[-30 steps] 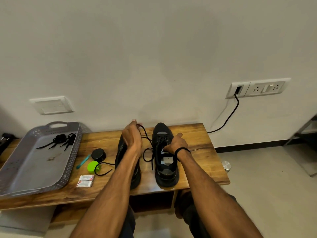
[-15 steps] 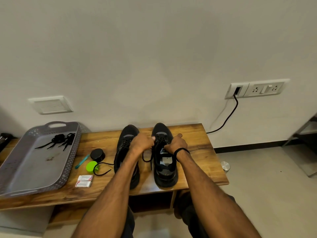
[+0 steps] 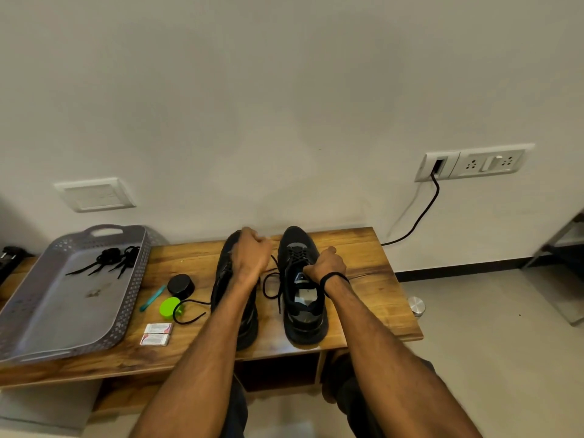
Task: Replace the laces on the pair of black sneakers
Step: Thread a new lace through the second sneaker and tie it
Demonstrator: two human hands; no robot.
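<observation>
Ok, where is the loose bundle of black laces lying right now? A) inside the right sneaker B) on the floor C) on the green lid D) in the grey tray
D: the bundle of black laces lies inside the grey tray at the left end of the bench.

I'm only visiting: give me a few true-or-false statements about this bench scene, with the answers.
1. The left sneaker and right sneaker stand on the wooden bench. True.
2. The grey tray holds spare laces. True.
3. The right hand rests on the tray. False: it grips the right sneaker.
4. The green lid lies in the tray. False: it lies on the bench.
5. The left hand grips a loose lace. True.
</observation>
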